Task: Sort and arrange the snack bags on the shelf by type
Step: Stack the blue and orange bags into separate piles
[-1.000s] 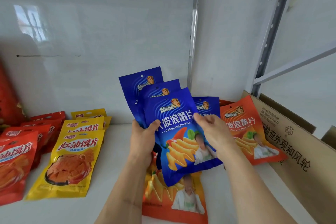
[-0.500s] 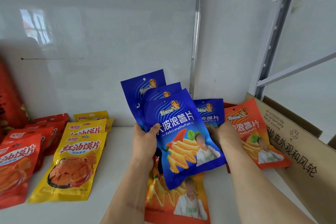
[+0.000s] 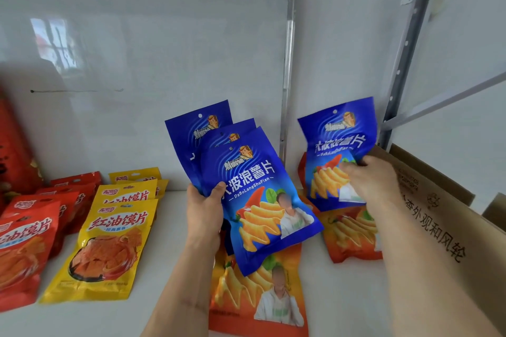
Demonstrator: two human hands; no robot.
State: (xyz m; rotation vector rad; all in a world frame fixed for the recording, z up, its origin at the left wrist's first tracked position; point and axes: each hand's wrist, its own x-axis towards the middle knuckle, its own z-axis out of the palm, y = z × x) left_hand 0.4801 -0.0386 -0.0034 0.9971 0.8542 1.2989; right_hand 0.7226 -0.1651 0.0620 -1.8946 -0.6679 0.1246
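Plainly the blue bags are light, slick and crinkly. The left hand grips three by their edge; right of them, the right hand pinches a fourth mid-side.

Cardboard box right of snack bags on shelf

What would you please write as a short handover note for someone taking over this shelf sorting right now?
Left hand grips a fan of three blue chip bags, held up above the shelf.
Right hand pinches a fourth blue bag, raised at the right near the cardboard box.
Done: yellow bags and red bags lie in overlapping rows at the left.
Left: add the fourth blue bag to the fan, lay the blue ones down together, then line up the orange bags lying loose under the hands.
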